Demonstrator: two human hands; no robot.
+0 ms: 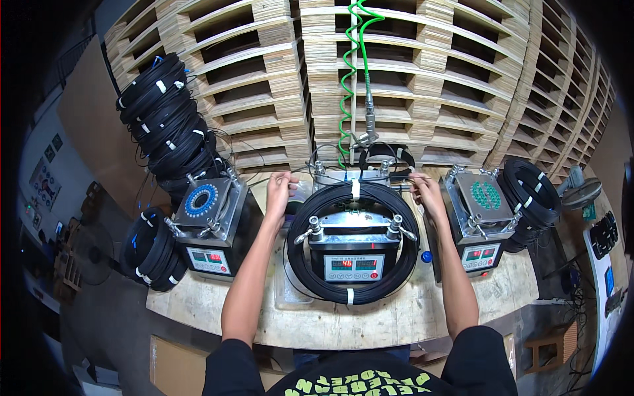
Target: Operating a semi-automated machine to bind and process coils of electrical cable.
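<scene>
A coil of black cable (351,295), tied with white bands, hangs round the middle machine (353,247), a dark box with a metal clamp plate and a lit red display. Left of its top, my left hand (281,193) is closed, with thin black cable passing at its fingertips. My right hand (428,194) is raised on the other side, its fingers pinched on a thin black cable end near the machine's rear plate. Small blue connector tips (346,177) show at that plate between my hands. The exact grip of the fingers is small in view.
Similar machines stand at left (207,210), with a ring of blue ferrules, and right (481,204), with green ones. Cable coils are stacked far left (173,125) and right (530,198). A blue cap (426,257) lies on the wooden table (422,317). Pallets (264,79) rise behind; a green air hose (346,86) hangs down.
</scene>
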